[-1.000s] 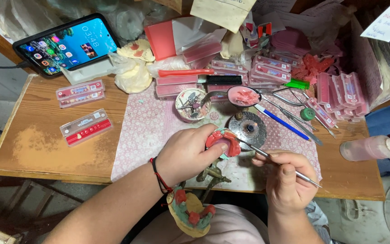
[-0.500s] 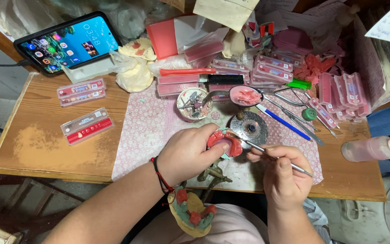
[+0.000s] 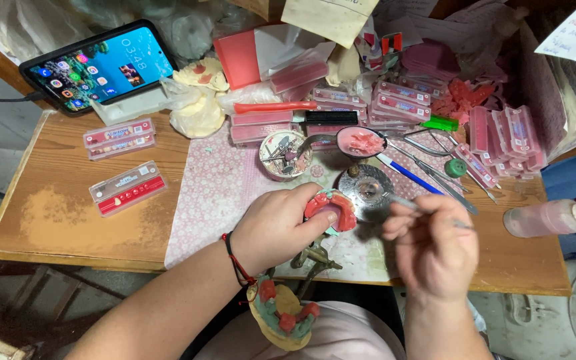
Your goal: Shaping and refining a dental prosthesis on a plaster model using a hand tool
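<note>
My left hand [image 3: 276, 227] grips a red wax denture on its cast [image 3: 333, 209], held above a brass articulator [image 3: 315, 260] at the table's front edge. My right hand [image 3: 431, 247], blurred by motion, holds a thin metal wax tool [image 3: 401, 202] whose tip reaches a round metal dish [image 3: 367, 190] just right of the denture. A second cast with red and green wax [image 3: 280, 313] lies on my lap below the hands.
A small bowl of burs [image 3: 285, 155], a spoon of pink wax [image 3: 363, 141], blue and metal hand tools [image 3: 421, 177] and several pink tooth boxes [image 3: 395, 103] crowd the back. A lit phone [image 3: 98, 67] leans at the left. A pink bottle [image 3: 545, 219] lies at the right.
My right hand has lifted and swung the tool's tip from the denture over to the metal dish. My left hand keeps the denture still.
</note>
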